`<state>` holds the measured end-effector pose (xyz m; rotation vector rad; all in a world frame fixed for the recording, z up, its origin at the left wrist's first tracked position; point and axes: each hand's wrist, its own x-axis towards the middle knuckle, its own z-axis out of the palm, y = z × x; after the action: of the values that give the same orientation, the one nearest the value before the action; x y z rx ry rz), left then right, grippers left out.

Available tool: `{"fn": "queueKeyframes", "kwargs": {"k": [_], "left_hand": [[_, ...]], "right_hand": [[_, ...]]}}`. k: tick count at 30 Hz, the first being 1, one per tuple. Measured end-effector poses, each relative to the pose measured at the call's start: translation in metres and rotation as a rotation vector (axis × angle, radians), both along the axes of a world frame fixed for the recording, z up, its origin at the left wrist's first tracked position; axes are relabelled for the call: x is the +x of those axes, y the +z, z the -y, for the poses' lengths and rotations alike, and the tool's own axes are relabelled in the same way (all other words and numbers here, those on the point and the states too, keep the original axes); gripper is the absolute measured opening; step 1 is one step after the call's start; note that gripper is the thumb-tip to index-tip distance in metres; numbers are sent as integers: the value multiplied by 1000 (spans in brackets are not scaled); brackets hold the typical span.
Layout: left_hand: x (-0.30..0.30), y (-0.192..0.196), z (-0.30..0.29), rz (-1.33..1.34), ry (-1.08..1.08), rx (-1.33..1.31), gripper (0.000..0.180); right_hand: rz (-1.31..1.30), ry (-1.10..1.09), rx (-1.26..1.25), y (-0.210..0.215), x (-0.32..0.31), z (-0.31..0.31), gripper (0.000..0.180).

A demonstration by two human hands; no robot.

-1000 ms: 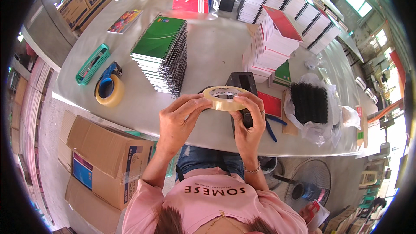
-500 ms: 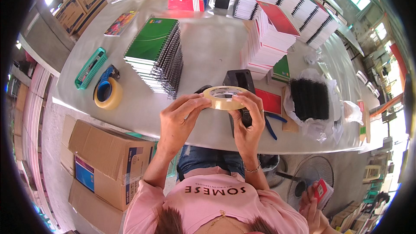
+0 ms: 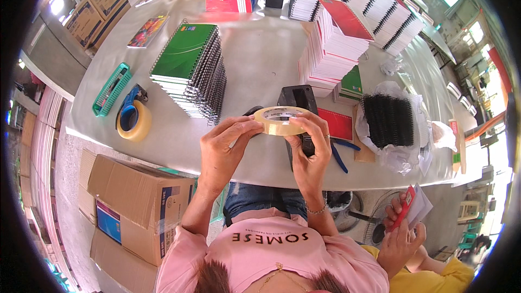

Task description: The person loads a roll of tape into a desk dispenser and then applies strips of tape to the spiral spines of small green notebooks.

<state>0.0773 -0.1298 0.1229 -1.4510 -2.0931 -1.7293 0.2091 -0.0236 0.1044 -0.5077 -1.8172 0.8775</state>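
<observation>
A roll of clear yellowish packing tape (image 3: 278, 127) is held up over the table's near edge between my two hands. My left hand (image 3: 227, 140) pinches its left side, fingers pressed together. On the right side, my right hand (image 3: 311, 144) grips the roll between thumb and fingers. Just behind the roll stands a black device (image 3: 297, 97), partly hidden by it and my right hand. To the left rises a stack of green spiral notebooks (image 3: 187, 68). A red notebook (image 3: 335, 123) and blue-handled pliers (image 3: 340, 154) lie right of my right hand.
Tape in a blue dispenser (image 3: 133, 120) and a green basket (image 3: 112, 89) lie at left. Red-covered book blocks (image 3: 332, 49) and black binding coils (image 3: 387, 121) occupy the right. An open carton (image 3: 130, 195) stands below the left edge. At lower right, another person's hands (image 3: 399, 228) hold a red-covered pad.
Both my hands keep hold of the tape roll, almost unmoved. The other person's hands with the red-covered pad have moved up and further into view, and a yellow garment now shows.
</observation>
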Motion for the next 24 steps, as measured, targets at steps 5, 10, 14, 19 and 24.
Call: {"fn": "queueKeyframes", "kwargs": {"k": [5, 10, 14, 19, 24], "left_hand": [[-3, 0, 2, 16, 21, -7, 22], [-5, -1, 4, 9, 30, -2, 22], [-6, -4, 2, 24, 16, 1, 22], [-7, -6, 1, 6, 12, 0, 21], [-6, -2, -1, -54, -7, -30, 19]], "right_hand": [[24, 2, 56, 0, -4, -1, 29], [21, 12, 50, -2, -8, 0, 29], [7, 19, 18, -2, -8, -1, 35], [1, 18, 23, -1, -7, -1, 35], [-9, -6, 53, 1, -6, -3, 36]]}}
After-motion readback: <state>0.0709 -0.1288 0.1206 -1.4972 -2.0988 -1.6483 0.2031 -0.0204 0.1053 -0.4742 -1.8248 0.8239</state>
